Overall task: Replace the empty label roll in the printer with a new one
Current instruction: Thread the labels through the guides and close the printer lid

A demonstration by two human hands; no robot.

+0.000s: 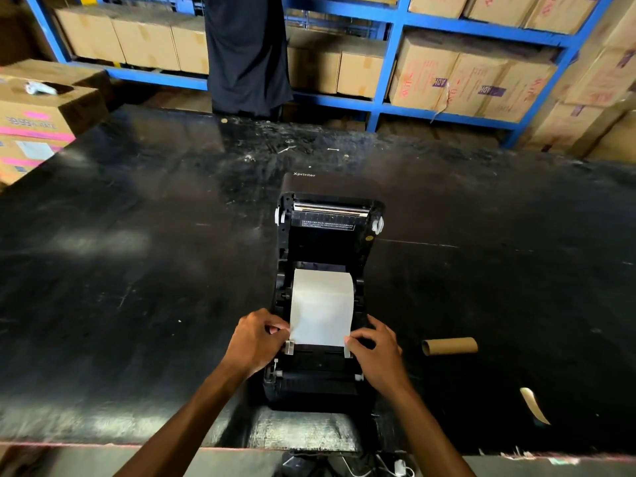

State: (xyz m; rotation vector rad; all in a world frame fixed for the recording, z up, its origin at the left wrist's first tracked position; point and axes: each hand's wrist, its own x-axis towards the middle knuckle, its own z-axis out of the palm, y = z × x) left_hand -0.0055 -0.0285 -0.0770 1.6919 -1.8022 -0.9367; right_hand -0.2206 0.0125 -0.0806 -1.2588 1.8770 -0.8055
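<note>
A black label printer sits on the black table with its lid swung up and back. A white label strip runs from the roll bay toward me over the printer's front. My left hand pinches the strip's near left corner beside a grey paper guide. My right hand pinches the near right corner at the other guide. The empty brown cardboard core lies on the table to the right of the printer.
The black table is wide and scuffed. A curled paper scrap lies at the right front. Cardboard boxes stand at the left. Blue shelving with cartons fills the back, where a person in dark clothing stands.
</note>
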